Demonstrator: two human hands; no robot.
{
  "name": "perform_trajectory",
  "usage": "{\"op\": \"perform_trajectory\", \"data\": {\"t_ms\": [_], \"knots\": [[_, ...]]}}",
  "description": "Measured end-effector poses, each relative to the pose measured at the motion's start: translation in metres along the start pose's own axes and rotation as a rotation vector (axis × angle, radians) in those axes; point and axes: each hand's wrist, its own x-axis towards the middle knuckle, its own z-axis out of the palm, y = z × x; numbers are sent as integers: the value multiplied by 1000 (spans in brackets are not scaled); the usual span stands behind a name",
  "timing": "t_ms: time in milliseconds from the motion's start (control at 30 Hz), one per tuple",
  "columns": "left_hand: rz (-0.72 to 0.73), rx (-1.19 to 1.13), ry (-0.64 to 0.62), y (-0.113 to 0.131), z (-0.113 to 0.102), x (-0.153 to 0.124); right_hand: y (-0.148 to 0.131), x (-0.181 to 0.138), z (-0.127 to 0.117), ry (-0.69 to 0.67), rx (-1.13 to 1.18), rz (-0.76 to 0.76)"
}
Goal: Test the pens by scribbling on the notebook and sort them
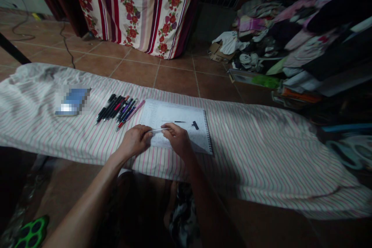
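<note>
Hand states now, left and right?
Left hand: closed, pinching one end of thin pen tube.
Right hand: closed, pinching its other end.

Well left of the left hand, a bluish thing is blurred into blocks. The ends of the thin pale stick vanish under that hand and the right hand. Just beyond them, the writing in the notebook is too small to read.

Cloth-covered bench: blue flat object toward left end; row of pens mid-bench; spiral notebook just beside them, centre.
</note>
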Motion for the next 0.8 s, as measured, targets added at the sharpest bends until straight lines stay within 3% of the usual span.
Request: {"op": "perform_trajectory", "data": {"t_ms": [167,367,567,800], "knots": [[34,2,-11,3,-1,0,-2,-2,-1,-14,-107,82],[1,-11,-1,3,-1,0,-1,-1,1,-15,135,71],[13,-13,-26,5,-2,0,1,-1,2,-5,130,163],[-3,-14,-10,3,0,0,1,-2,1,-23,260,171]]}}
